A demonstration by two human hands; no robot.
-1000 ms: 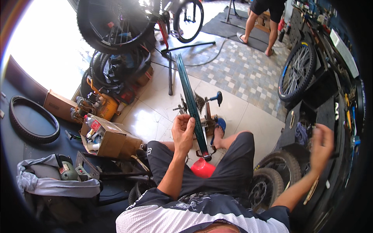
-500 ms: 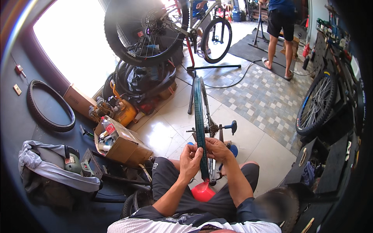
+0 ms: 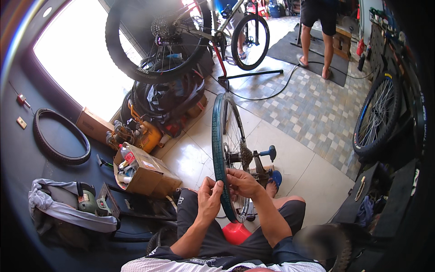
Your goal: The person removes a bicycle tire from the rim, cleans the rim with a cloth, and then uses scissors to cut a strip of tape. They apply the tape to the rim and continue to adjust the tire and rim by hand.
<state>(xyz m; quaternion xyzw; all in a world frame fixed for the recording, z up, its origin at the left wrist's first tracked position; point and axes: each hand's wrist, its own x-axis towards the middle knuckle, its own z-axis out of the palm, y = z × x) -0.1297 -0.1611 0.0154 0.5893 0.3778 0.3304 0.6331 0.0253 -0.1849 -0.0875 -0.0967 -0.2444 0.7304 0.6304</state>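
Observation:
In front of me stands a bicycle wheel (image 3: 218, 131), upright and tilted a little, with a teal-green band round its rim and a cassette (image 3: 246, 154) on its hub. A stand with a blue-handled knob (image 3: 269, 154) is at the hub's right. My left hand (image 3: 209, 199) is closed at the near left side of the rim, its thumb on the band. From the right side, my right hand (image 3: 244, 183) grips the same stretch of rim, fingers bent. Below the wheel, a red plastic container (image 3: 236, 233) sits between my thighs; its inside is hidden.
To the left are a cardboard box (image 3: 152, 174) of bottles, an orange compressor (image 3: 147, 136) and a loose tyre (image 3: 56, 136). A bike (image 3: 199, 34) hangs on a repair stand ahead. Another person (image 3: 317, 41) stands far right; a wheel (image 3: 376, 118) leans there.
The wheel's rim has swung left, showing more spokes, and both hands have gone left with it, still on the rim. The whole view has shifted slightly.

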